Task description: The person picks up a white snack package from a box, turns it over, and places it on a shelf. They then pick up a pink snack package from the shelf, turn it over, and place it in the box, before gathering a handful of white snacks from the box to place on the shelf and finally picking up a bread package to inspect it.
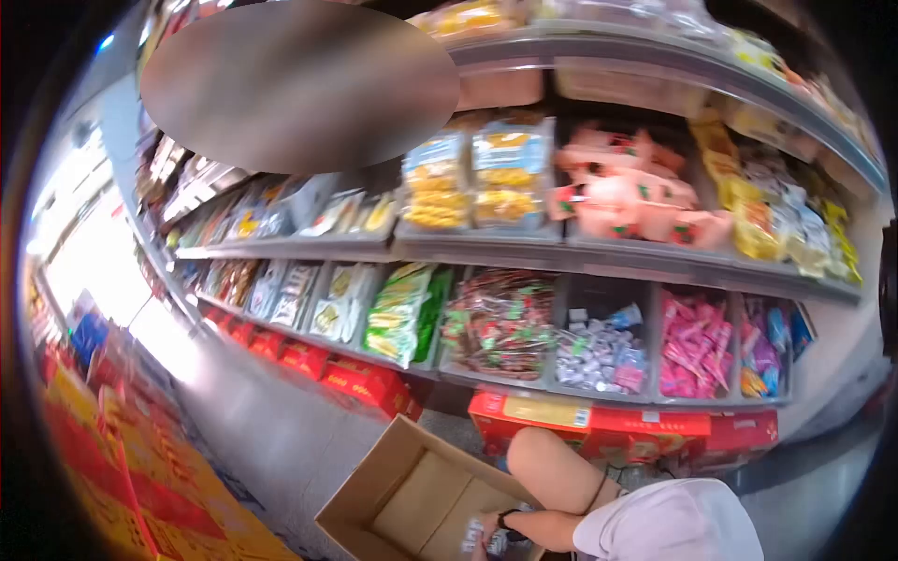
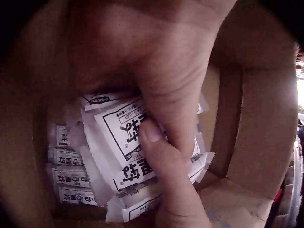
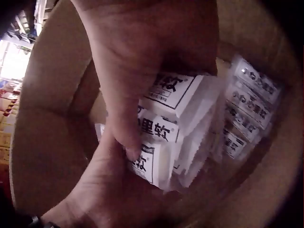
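Small white snack packets with black lettering (image 2: 118,142) are gathered in a stack inside a brown cardboard carton (image 1: 379,477). From above, my left hand (image 2: 142,61) grips the stack in the left wrist view, its thumb lying down along the wrappers. My right hand (image 3: 152,42) holds the same stack from the other side, thumb pressed on the packet faces. The fingers under the stack are hidden. Beside it, more packets (image 3: 247,104) lie in a neat row against the carton's wall. In the head view a dark-banded wrist reaches into the carton.
Shelves of bagged snacks (image 1: 514,178) run along the front, with grey bins (image 1: 599,351) of small sweets on the lower level. Red boxes (image 1: 645,435) stand beneath them. More red and yellow boxes (image 1: 131,467) are at left. A bent knee (image 1: 552,463) is beside the carton.
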The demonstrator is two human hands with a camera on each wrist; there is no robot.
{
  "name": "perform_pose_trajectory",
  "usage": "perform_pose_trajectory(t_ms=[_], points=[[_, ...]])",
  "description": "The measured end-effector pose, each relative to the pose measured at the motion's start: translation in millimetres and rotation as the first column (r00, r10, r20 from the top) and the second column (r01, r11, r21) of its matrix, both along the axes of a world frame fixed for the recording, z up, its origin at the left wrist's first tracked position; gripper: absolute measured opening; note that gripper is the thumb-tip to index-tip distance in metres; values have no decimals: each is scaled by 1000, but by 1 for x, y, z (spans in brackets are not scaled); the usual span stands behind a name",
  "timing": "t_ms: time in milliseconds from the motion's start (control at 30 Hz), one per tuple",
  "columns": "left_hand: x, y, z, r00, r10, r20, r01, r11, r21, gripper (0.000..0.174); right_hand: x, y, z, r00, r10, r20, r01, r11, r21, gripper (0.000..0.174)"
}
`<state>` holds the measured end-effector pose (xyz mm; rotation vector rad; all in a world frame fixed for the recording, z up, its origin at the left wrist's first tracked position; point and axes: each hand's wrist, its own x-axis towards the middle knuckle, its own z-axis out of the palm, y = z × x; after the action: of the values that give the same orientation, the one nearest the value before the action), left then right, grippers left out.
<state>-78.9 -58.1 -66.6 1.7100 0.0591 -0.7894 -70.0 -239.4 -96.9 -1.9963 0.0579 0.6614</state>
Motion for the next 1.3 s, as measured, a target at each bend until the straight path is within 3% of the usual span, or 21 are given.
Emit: perform_pose_trajectory(t_ms=[200,433,567,800,833,900,1000,1133,1300], points=[[-16,-39,-54,993,-24,-119,10,993,-116,61,-8,-12,-41,999,-39,38,38,999,15,66],[-18,-37,-162,931,105,-350,-175,969,-175,68,-30,-37,-148,983,-144,-114,145,989,0,79],[-48,-12,-232,857,190,-478,-306,935,-178,71,-32,-26,-217,982,-110,-154,110,994,-10,87],[-64,1,-309,785,247,-568,-461,845,-270,76,-23,-23,-314,994,-54,-96,39,988,-148,101],[-65,-3,-298,718,265,-643,-533,804,-263,74,-21,-26,-324,994,-72,-81,61,990,-130,103],[-64,-2,-302,688,257,-679,-565,776,-279,67,-30,-43,-265,947,-139,-290,200,961,191,93],[-62,-3,-302,636,273,-722,-625,731,-273,56,-36,-42,-262,915,-234,-329,346,876,337,80],[-56,-5,-302,554,303,-775,-698,677,-235,46,-27,-49,-226,916,-253,-312,355,874,333,62],[-43,-10,-286,616,282,-736,-647,714,-267,50,-11,-54,-216,951,-218,-219,280,908,310,63]])
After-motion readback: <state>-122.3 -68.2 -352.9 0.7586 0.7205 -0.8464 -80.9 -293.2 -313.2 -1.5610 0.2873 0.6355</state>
